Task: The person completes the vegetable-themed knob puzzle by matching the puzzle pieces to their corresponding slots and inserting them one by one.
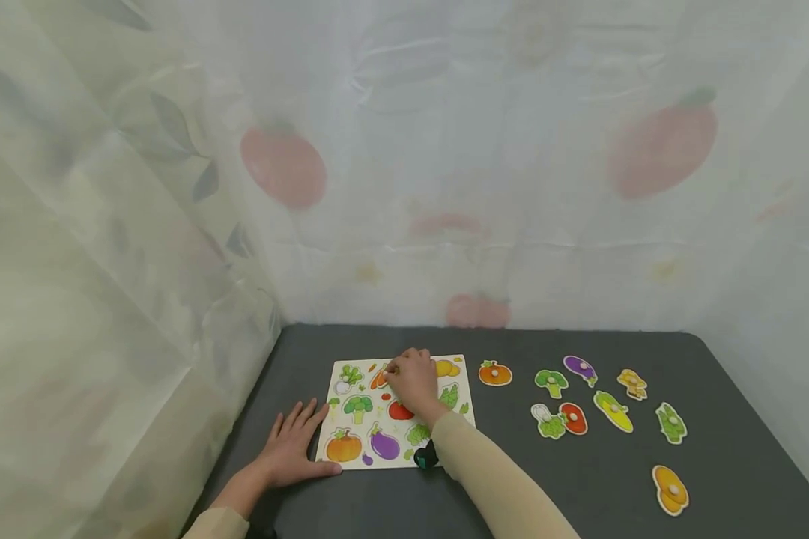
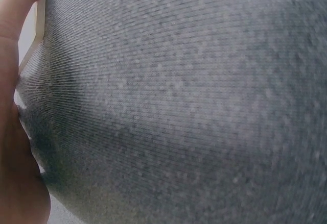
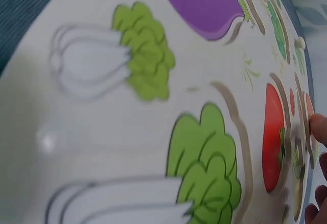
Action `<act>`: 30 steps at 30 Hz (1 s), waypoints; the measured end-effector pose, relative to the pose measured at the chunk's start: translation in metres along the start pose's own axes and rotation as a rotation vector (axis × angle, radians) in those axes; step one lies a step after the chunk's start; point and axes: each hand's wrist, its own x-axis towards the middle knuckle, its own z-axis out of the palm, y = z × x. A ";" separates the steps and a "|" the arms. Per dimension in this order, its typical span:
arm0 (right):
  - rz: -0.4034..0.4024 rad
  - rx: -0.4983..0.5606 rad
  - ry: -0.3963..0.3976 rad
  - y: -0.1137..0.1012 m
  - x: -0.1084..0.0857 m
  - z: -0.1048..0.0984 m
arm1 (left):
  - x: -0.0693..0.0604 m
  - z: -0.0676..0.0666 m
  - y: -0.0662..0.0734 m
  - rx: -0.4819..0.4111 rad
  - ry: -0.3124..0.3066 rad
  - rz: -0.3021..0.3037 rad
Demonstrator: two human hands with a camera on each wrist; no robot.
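A white vegetable puzzle board (image 1: 371, 400) lies flat on the dark table. At its top middle my right hand (image 1: 416, 380) reaches over the board and pinches at a carrot piece (image 1: 378, 378); the fingers hide its knob. In the right wrist view fingertips (image 3: 319, 127) meet the orange carrot at the far side, beyond the printed tomato (image 3: 273, 137) and cabbage (image 3: 209, 157). My left hand (image 1: 290, 447) rests with fingers spread at the board's left edge, thumb by the lower left corner. The left wrist view shows part of that hand (image 2: 20, 173) and the board's edge (image 2: 41, 15).
Loose knobbed pieces lie right of the board: pumpkin (image 1: 495, 373), broccoli (image 1: 551, 382), eggplant (image 1: 580, 369), tomato (image 1: 573, 420), cabbage (image 1: 548, 423), a yellow-green vegetable (image 1: 613, 410) and several others. The potato-like piece (image 1: 670, 490) is nearest the front. Pale curtains (image 1: 479, 187) hang behind and beside the table.
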 end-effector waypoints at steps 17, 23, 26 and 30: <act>-0.051 -0.064 0.023 -0.010 0.003 0.011 | 0.000 0.002 -0.001 0.006 0.005 -0.002; -0.045 -0.067 0.003 -0.012 0.003 0.009 | 0.001 0.003 -0.003 0.015 0.011 0.004; -0.043 -0.077 -0.014 -0.012 0.002 0.007 | 0.000 0.003 -0.002 0.012 0.012 0.006; -0.043 -0.097 -0.028 -0.012 0.002 0.006 | -0.001 0.002 0.000 0.002 0.007 0.005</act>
